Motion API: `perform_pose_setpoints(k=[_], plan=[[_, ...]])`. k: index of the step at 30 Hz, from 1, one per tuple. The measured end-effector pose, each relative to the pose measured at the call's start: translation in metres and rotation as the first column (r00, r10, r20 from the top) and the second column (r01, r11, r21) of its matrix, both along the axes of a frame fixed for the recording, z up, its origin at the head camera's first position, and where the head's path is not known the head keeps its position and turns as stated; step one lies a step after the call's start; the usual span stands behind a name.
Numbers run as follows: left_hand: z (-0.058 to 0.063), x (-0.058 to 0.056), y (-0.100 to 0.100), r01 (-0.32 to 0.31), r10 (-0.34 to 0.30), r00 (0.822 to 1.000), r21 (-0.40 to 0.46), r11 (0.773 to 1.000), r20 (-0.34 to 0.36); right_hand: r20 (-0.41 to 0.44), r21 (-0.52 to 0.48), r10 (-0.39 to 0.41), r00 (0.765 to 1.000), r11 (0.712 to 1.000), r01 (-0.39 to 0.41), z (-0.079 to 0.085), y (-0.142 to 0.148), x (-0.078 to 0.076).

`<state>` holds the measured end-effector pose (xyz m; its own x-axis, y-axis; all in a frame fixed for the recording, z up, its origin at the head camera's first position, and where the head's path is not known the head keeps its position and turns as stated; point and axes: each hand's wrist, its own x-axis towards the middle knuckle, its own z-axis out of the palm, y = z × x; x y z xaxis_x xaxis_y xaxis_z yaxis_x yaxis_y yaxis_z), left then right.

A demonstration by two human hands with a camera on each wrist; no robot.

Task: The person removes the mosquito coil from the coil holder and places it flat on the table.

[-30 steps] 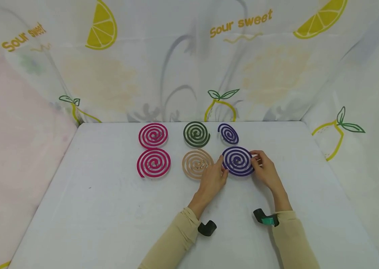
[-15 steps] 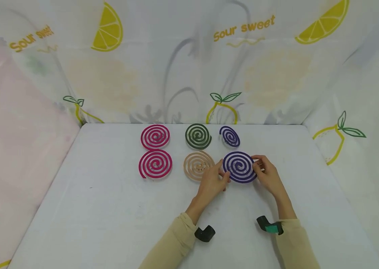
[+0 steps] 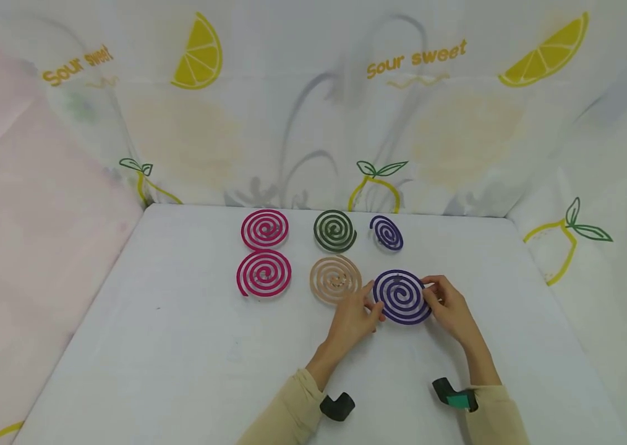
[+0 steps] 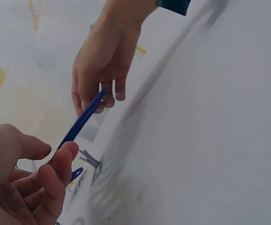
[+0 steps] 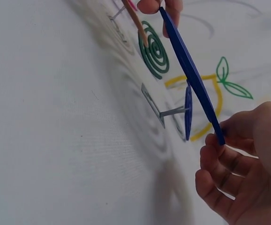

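Both hands hold a purple mosquito coil (image 3: 402,294) by opposite edges, raised above the white table. The left hand (image 3: 351,318) pinches its left rim; the right hand (image 3: 451,314) pinches the right rim between thumb and fingers. Edge-on in the left wrist view, the coil (image 4: 82,123) slants between the two hands. A small grey metal stand (image 4: 92,160) with a forked top is upright on the table below it. Farther back, a second purple coil (image 3: 386,233) sits tilted. In the right wrist view, that coil (image 5: 188,112) appears beyond the stand's post.
A tan coil (image 3: 336,280) lies just left of the left hand, with a green coil (image 3: 334,230) behind it. Two pink coils (image 3: 264,272) stand one behind the other farther left. Printed cloth walls (image 3: 269,142) border the white table (image 3: 180,371).
Both hands have drawn the held purple coil toward the person, away from the tilted coil behind. The head view has shifted slightly; the other coils stay in place.
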<state>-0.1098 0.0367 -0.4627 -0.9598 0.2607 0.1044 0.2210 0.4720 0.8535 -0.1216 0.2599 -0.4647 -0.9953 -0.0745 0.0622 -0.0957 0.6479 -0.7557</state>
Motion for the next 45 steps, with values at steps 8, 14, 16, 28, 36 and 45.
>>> perform_pose_setpoints(k=[8,14,16,28,36,45], plan=[[-0.004,0.011,0.000,0.012,-0.012,1.000,0.003,1.000,0.029,-0.001,0.003,-0.005,1.000,1.000,0.005,-0.003,0.002,0.009],[-0.008,0.015,0.000,0.016,-0.016,1.000,0.002,1.000,0.012,-0.015,0.010,0.007,1.000,1.000,-0.007,-0.004,0.002,0.013],[-0.008,0.015,0.000,0.016,-0.016,1.000,0.007,1.000,0.012,-0.023,0.009,0.012,1.000,1.000,-0.012,-0.004,0.002,0.014],[-0.010,0.019,-0.002,0.028,-0.028,1.000,0.009,1.000,0.011,-0.003,0.007,0.038,0.999,0.999,-0.038,-0.007,0.004,0.021],[-0.014,0.020,-0.002,0.038,-0.040,0.999,-0.042,0.998,-0.026,0.013,0.017,0.029,0.999,0.999,-0.029,-0.010,0.006,0.024],[-0.014,0.023,-0.002,0.065,-0.067,0.997,-0.088,0.994,-0.023,-0.005,0.114,0.049,0.999,0.992,-0.048,-0.009,0.006,0.026]])
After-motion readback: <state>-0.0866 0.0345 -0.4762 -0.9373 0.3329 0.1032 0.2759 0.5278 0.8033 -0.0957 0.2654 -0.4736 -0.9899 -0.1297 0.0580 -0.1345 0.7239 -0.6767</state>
